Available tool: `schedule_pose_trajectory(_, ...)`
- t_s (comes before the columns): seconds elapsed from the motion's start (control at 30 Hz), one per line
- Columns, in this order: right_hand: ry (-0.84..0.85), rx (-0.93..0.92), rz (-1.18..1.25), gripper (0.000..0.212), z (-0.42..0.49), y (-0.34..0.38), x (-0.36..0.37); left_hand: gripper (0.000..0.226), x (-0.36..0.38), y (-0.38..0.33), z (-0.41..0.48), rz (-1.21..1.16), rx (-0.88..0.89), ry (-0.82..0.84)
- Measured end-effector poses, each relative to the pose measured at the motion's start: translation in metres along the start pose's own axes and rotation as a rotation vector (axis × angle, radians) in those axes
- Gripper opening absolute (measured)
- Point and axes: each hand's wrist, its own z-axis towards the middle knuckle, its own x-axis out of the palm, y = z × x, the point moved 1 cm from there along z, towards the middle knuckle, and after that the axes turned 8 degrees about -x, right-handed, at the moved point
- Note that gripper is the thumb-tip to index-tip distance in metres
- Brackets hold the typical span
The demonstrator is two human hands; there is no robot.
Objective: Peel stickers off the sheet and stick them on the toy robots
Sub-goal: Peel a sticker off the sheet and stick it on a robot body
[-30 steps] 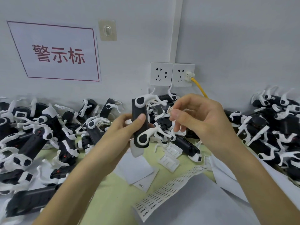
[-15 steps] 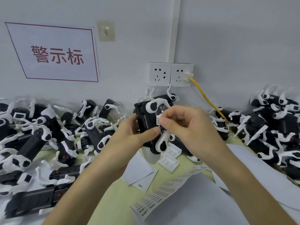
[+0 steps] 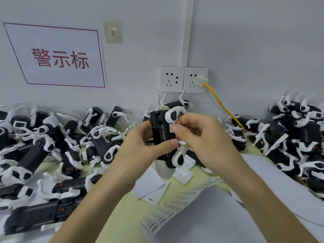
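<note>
A white wall sign point(image 3: 57, 57) with a red border carries three large red Chinese characters: 警示标. The sticker sheet point(image 3: 175, 207) lying on the surface point(image 3: 122, 216) bears rows of small black print, possibly Chinese, too small to read.

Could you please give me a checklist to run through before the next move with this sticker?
1. Left hand grips the robot: ok.
2. Right hand pinches the sticker: ok.
3. The sticker is at the robot's black side, between its white legs: ok.
4. The sticker lies flat and straight: cannot tell, the fingers cover most of it.
5. The sheet lies on the table below the hands: ok.
</note>
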Motion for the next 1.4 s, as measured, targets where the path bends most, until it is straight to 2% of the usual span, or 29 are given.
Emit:
schedule_pose_trajectory(0.47, -0.001, 0.010, 0.016, 0.016, 0.001, -0.006, 0.001, 0.036, -0.002, -0.002, -0.001, 0.054, 0.000, -0.028)
schedule_pose_trajectory(1.0, -0.052, 0.012, 0.022, 0.014, 0.001, -0.006, 0.003, 0.044, -0.001, -0.004, -0.004, 0.111, 0.077, -0.048)
schedule_pose_trajectory(1.13, -0.135, 0.008, 0.039, 0.026, -0.001, -0.008, 0.003, 0.042, -0.004, -0.003, -0.003, 0.160, 0.113, -0.046)
schedule_pose_trajectory(1.23, -0.102, 0.041, 0.060, 0.036, -0.001, -0.010, 0.005, 0.041, -0.008, -0.006, -0.004, 0.162, 0.145, 0.002)
schedule_pose_trajectory(1.33, -0.012, -0.003, 0.088, 0.038, -0.001, -0.009, 0.012, 0.050, -0.010, -0.008, -0.003, 0.117, 0.157, 0.011)
schedule_pose_trajectory(1.4, -0.003, -0.039, 0.138, 0.037, -0.002, -0.006, 0.014, 0.073, -0.010, -0.008, -0.003, 0.038, 0.139, 0.010)
